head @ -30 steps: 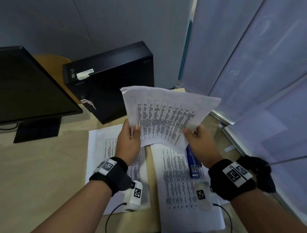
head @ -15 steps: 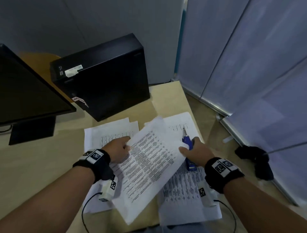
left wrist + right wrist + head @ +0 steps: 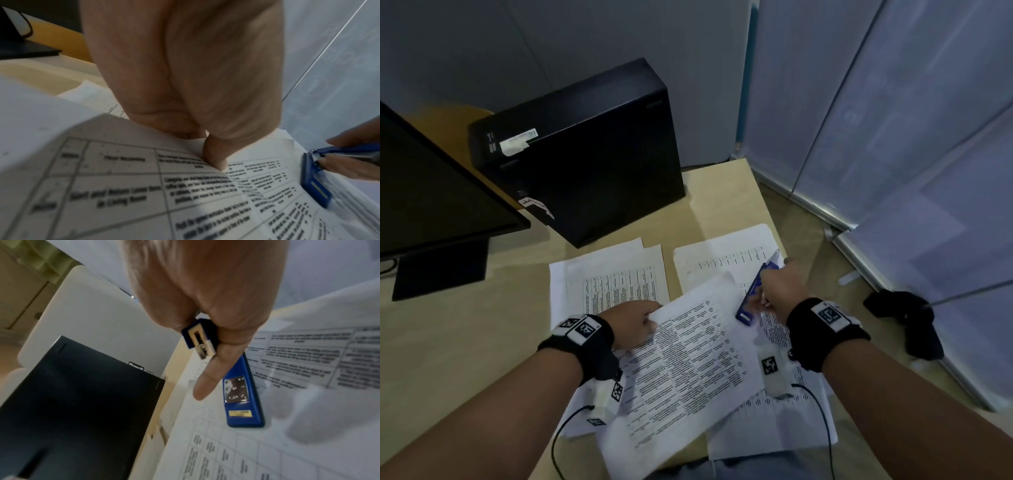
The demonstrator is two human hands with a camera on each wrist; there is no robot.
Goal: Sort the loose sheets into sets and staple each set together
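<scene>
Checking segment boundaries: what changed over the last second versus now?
The printed paper set came down from mid-air onto the desk; the left hand still pinches its top corner. The right hand let go of it and picked up the blue metal stapler, tilting it up. Both desk stacks, black computer case and monitor unchanged.

Desk clutter behind the work

Black box-shaped computer case [image 3: 585, 154] upright on pale wooden desk [image 3: 448, 342], beside dark flat monitor [image 3: 431, 192]; crumpled black cloth [image 3: 907, 318] near frosted partition panels [image 3: 893, 120].
</scene>
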